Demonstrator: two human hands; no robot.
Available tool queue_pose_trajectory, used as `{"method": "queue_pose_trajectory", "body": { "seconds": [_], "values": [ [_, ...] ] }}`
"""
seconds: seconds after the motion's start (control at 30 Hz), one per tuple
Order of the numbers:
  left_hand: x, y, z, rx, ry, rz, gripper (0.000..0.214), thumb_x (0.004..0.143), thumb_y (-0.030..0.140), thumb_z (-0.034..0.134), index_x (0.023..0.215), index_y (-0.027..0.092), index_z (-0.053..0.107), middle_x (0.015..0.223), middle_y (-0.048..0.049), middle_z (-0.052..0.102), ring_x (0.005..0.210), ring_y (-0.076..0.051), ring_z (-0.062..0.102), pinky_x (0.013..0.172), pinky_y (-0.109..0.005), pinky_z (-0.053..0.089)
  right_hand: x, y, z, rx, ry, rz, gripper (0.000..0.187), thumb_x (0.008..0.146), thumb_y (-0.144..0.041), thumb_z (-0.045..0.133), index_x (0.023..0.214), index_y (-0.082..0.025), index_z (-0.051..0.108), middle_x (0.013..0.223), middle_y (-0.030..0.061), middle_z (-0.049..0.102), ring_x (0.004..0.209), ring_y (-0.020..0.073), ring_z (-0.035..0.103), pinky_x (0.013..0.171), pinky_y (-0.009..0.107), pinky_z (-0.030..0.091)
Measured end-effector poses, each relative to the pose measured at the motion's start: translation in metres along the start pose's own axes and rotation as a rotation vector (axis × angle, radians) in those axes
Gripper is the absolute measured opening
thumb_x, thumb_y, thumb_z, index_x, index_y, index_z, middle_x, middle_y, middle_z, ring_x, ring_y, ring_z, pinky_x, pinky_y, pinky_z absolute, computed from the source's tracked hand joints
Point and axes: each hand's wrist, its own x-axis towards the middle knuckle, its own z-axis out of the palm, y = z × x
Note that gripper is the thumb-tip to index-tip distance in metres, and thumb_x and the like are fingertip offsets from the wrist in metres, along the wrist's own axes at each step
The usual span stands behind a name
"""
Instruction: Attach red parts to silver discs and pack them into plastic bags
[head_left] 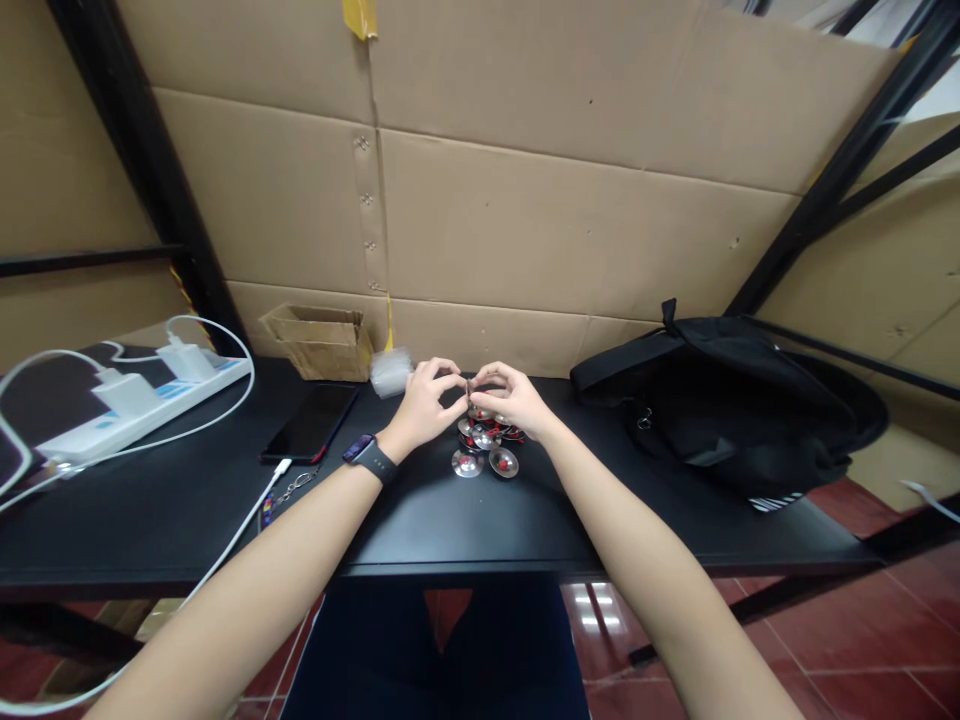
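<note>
My left hand (425,402), with a dark watch on its wrist, and my right hand (511,396) meet above the black table (465,510). Both pinch one small metal piece (468,389) between their fingertips. Right below them lies a small heap of round shiny discs with red and black centres (486,447). The held piece is too small to make out in detail.
A black phone (310,422) lies left of my hands, with a small cardboard box (319,340) and a clear plastic bag (391,373) behind it. A white power strip (142,397) with chargers and cables is at far left. A black bag (731,400) fills the right.
</note>
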Motion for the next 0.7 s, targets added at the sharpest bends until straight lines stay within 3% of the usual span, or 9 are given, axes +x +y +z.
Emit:
{"method": "queue_pose_trajectory", "body": {
  "seconds": [0.17, 0.27, 0.4, 0.47, 0.53, 0.63, 0.7],
  "values": [
    [0.000, -0.003, -0.001, 0.015, -0.022, 0.003, 0.015, 0.088, 0.038, 0.068, 0.093, 0.024, 0.073, 0.113, -0.0053, 0.062, 0.110, -0.024, 0.055, 0.099, -0.043, 0.042, 0.001, -0.001, 0.004, -0.028, -0.024, 0.010, 0.057, 0.067, -0.038, 0.088, 0.113, -0.024, 0.059, 0.115, 0.0068, 0.071, 0.090, 0.0203, 0.074, 0.079, 0.033, 0.062],
    [0.001, -0.004, -0.002, 0.041, -0.015, -0.039, 0.012, 0.089, 0.034, 0.065, 0.090, 0.024, 0.072, 0.109, -0.0044, 0.062, 0.108, -0.024, 0.056, 0.098, -0.042, 0.041, 0.004, -0.002, -0.008, -0.121, 0.000, -0.031, 0.054, 0.069, -0.038, 0.086, 0.113, -0.023, 0.060, 0.112, 0.0065, 0.071, 0.081, 0.0167, 0.072, 0.074, 0.030, 0.060],
    [-0.003, -0.016, -0.002, 0.153, -0.073, -0.122, 0.007, 0.084, 0.030, 0.067, 0.082, 0.024, 0.071, 0.104, -0.0055, 0.064, 0.104, -0.027, 0.056, 0.096, -0.044, 0.041, 0.004, 0.003, -0.055, -0.471, 0.093, -0.057, 0.043, 0.069, -0.036, 0.083, 0.106, -0.020, 0.068, 0.106, 0.0059, 0.073, 0.076, 0.0154, 0.068, 0.070, 0.028, 0.056],
    [-0.008, -0.028, -0.003, 0.234, -0.180, -0.164, 0.008, 0.079, 0.029, 0.069, 0.073, 0.023, 0.070, 0.100, -0.0072, 0.066, 0.103, -0.029, 0.056, 0.096, -0.047, 0.040, 0.000, 0.010, -0.082, -0.710, 0.163, 0.017, 0.037, 0.067, -0.035, 0.083, 0.099, -0.019, 0.073, 0.096, 0.0048, 0.076, 0.073, 0.0163, 0.067, 0.071, 0.029, 0.055],
    [-0.012, -0.042, -0.004, 0.296, -0.274, -0.235, 0.012, 0.077, 0.030, 0.070, 0.068, 0.022, 0.069, 0.094, -0.0093, 0.067, 0.103, -0.033, 0.056, 0.096, -0.051, 0.038, -0.005, 0.018, -0.103, -0.850, 0.122, 0.132, 0.033, 0.065, -0.035, 0.085, 0.093, -0.019, 0.078, 0.090, 0.0049, 0.077, 0.073, 0.0178, 0.067, 0.071, 0.030, 0.053],
    [-0.015, -0.054, -0.003, 0.332, -0.280, -0.281, 0.015, 0.080, 0.032, 0.067, 0.088, 0.023, 0.074, 0.104, -0.0123, 0.070, 0.110, -0.036, 0.056, 0.097, -0.053, 0.038, -0.010, 0.026, -0.117, -0.911, -0.015, 0.218, 0.027, 0.064, -0.034, 0.086, 0.087, -0.021, 0.081, 0.084, 0.0044, 0.079, 0.074, 0.0201, 0.069, 0.071, 0.030, 0.053],
    [-0.015, -0.053, -0.001, 0.276, -0.294, -0.208, 0.028, 0.088, 0.033, 0.059, 0.111, 0.025, 0.072, 0.119, -0.0115, 0.069, 0.116, -0.034, 0.056, 0.098, -0.050, 0.039, -0.010, 0.028, -0.117, -0.943, -0.042, 0.218, 0.025, 0.064, -0.035, 0.087, 0.086, -0.023, 0.082, 0.084, 0.0036, 0.079, 0.075, 0.0211, 0.070, 0.071, 0.030, 0.052]
  ]
}}
